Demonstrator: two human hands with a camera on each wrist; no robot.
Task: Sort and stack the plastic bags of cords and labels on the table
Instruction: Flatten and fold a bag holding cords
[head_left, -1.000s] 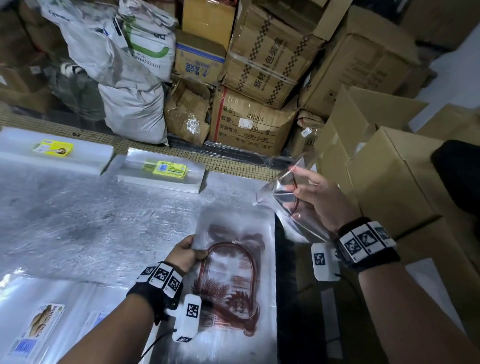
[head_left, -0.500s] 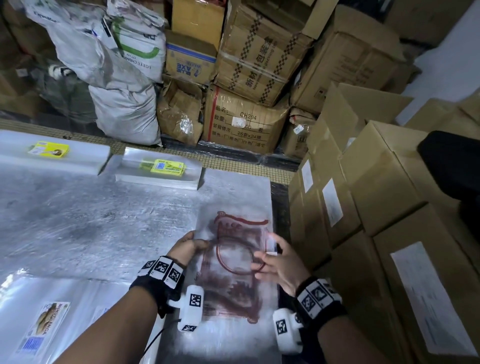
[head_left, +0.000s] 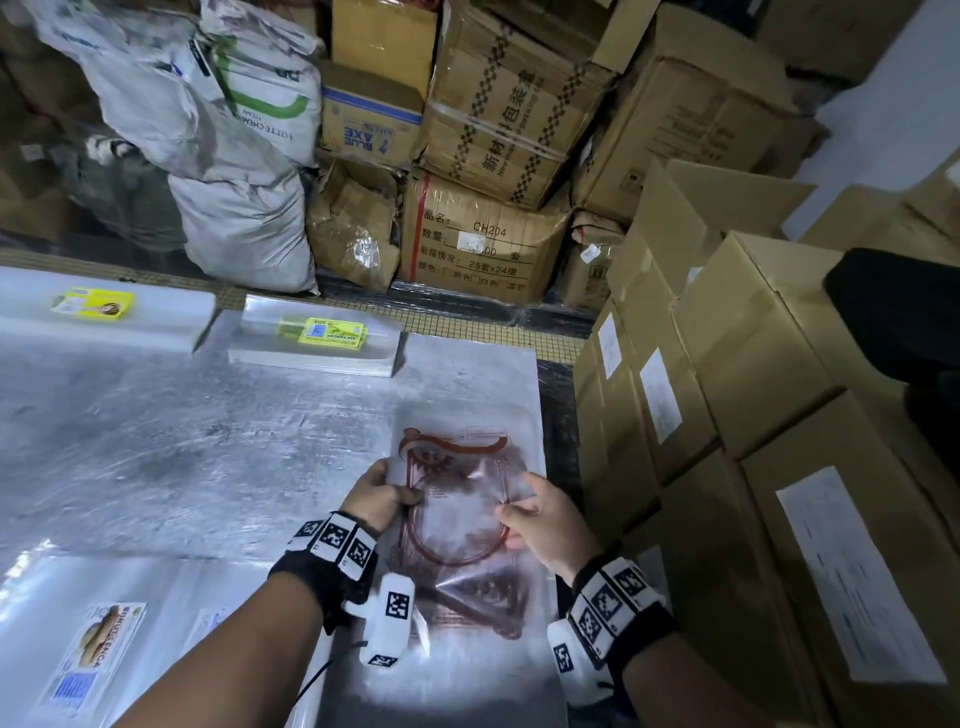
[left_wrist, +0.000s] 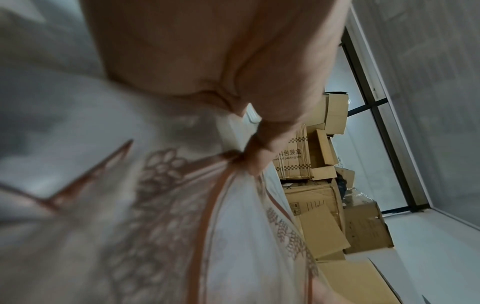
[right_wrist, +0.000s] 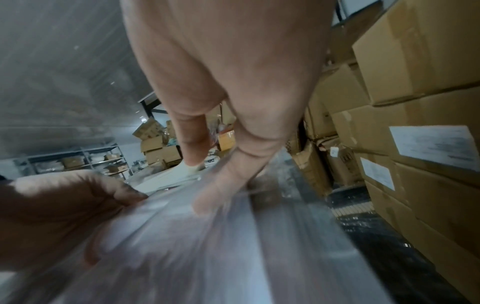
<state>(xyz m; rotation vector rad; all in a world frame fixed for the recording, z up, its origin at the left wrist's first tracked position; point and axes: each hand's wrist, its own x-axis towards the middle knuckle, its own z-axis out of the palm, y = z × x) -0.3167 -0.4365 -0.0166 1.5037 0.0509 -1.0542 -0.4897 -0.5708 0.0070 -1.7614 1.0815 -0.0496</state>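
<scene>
Probably the thin, slippery printed bag (head_left: 457, 519) handles best by its edges, where left hand (head_left: 376, 501) and right hand (head_left: 550, 525) pinch it.

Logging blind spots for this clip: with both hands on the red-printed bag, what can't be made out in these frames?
- Red-printed bag: its contents; head view shows only print and glare, both wrist views are motion-blurred.
- Left hand: the fingers' hold under the bag's edge, hidden by the hand's back.
- Labelled bag at lower left: cut off by the frame edge, text too small.
</scene>
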